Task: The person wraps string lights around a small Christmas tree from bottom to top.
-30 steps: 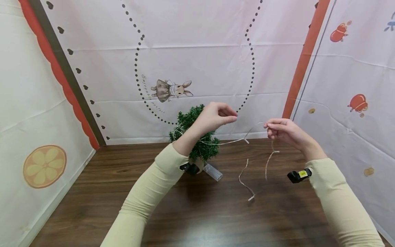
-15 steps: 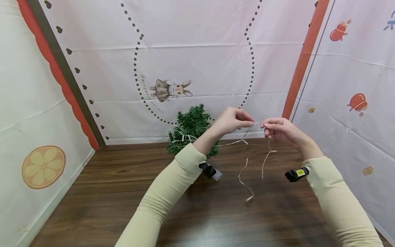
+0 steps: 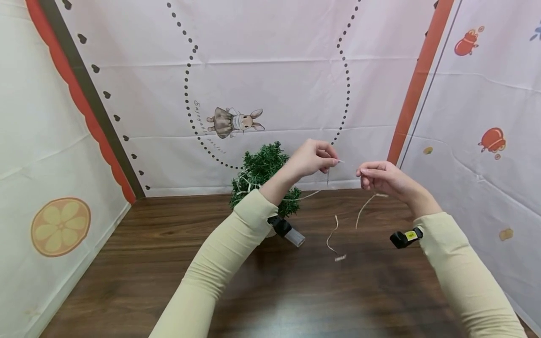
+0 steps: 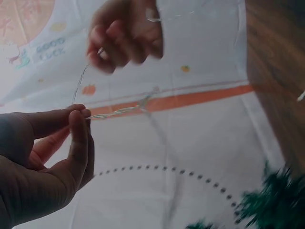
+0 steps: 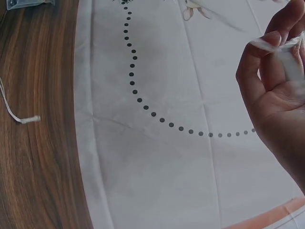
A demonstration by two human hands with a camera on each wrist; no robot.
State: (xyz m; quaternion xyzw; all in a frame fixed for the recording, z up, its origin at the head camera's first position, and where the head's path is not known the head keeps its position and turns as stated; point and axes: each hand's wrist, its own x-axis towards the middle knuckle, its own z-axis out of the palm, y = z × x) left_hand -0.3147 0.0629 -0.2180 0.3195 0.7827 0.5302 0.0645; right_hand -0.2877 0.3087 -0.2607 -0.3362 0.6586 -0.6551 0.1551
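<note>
A string of fairy lights [image 3: 302, 197] with thin twisted pale wire runs from a small green artificial tree [image 3: 264, 164] toward my hands. My left hand [image 3: 310, 158], raised right of the tree, pinches the wire between thumb and fingertips; in the left wrist view a stretch of twisted wire [image 4: 109, 114] leaves those fingertips. To its right, my right hand [image 3: 386, 177] pinches another part of the strand, fingers curled. A length of wire [image 3: 364, 209] dangles below the right hand. The loose end [image 3: 330, 239] hangs low over the table, its tip blurred.
A clear plastic box [image 3: 296, 238] lies on the dark wooden table [image 3: 127, 281] by the tree's base, partly behind my left wrist camera [image 3: 280, 225]. Printed cloth [image 3: 296, 94] hangs along the back and both sides.
My left hand moved right toward the right hand, took the wire, then drew back slightly left and up. The dangling wire rose a little. My right hand stayed nearly in place.
</note>
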